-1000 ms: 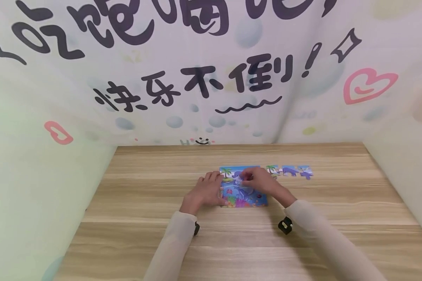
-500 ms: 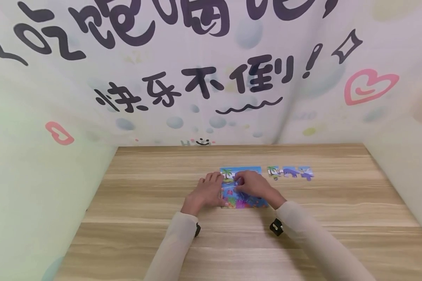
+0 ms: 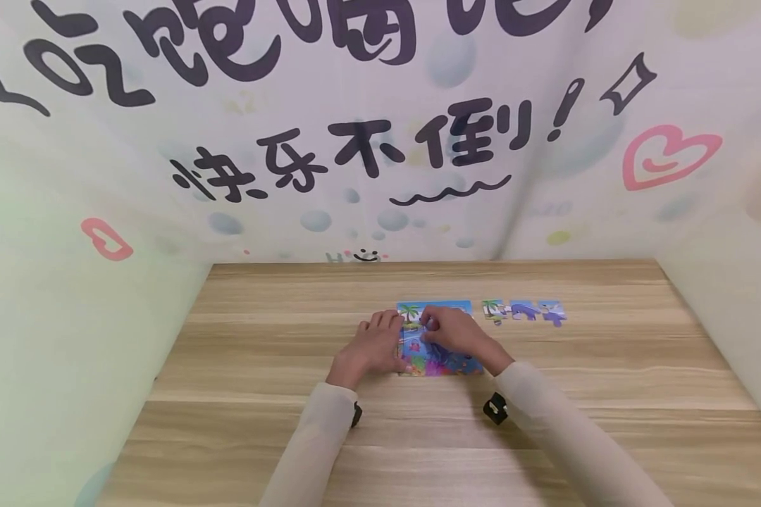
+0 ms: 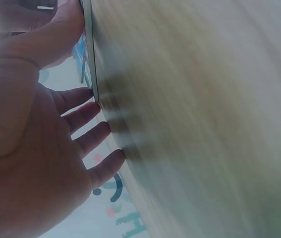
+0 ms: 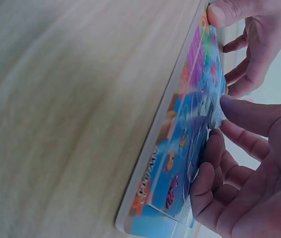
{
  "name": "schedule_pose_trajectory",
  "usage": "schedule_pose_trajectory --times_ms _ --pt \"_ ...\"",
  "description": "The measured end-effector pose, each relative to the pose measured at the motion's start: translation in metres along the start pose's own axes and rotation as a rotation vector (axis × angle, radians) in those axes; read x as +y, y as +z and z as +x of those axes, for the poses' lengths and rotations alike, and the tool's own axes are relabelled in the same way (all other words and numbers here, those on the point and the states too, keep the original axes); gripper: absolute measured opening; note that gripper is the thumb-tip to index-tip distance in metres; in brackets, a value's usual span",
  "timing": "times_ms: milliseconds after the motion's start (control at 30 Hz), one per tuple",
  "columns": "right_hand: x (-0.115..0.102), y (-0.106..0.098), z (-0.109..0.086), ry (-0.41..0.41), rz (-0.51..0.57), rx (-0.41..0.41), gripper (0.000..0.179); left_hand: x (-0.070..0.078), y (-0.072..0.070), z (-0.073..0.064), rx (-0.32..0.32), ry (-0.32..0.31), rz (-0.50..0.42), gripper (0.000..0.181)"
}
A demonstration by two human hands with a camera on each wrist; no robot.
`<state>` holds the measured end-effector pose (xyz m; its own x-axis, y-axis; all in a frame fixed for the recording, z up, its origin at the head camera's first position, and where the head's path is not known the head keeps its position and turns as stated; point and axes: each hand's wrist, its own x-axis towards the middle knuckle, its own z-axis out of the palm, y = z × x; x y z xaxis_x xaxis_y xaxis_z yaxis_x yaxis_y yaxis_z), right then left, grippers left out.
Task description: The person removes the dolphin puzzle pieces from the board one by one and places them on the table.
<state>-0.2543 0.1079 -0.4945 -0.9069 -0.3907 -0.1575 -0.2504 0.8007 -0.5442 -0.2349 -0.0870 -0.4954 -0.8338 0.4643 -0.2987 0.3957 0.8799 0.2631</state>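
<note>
A blue sea-picture jigsaw board (image 3: 413, 348) lies flat on the wooden table, part of its middle hidden by a hand. My left hand (image 3: 373, 346) rests at its left edge, fingers spread with the tips on the tabletop. In the right wrist view, the left thumb (image 5: 217, 16) lies on the board's corner. Over the middle of the board, my right hand (image 3: 459, 331) pinches a jigsaw piece (image 5: 216, 117) between thumb and fingertips, close against the picture. Its remaining fingers are bent and rest low over the board.
To the right of the board lie several loose jigsaw pieces in a row, with a palm-tree piece (image 3: 492, 308), a dolphin piece (image 3: 523, 310) and another blue-purple piece (image 3: 552, 312). A printed cloth wall (image 3: 418, 232) stands along the table's back edge.
Over the first half second my right hand shifts left across the board with the jigsaw piece. Since then it has barely moved. My left hand keeps its place.
</note>
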Motion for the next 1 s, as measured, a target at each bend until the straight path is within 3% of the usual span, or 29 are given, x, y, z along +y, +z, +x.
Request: schedule_pose_trajectory --times_ms 533,1000 --pt "0.007 0.002 0.000 -0.036 0.187 0.059 0.012 0.000 -0.002 -0.002 0.020 -0.003 -0.014 0.095" --pt "0.014 0.002 0.001 0.097 0.430 0.024 0.016 0.003 -0.002 -0.003 0.014 -0.008 -0.033 0.094"
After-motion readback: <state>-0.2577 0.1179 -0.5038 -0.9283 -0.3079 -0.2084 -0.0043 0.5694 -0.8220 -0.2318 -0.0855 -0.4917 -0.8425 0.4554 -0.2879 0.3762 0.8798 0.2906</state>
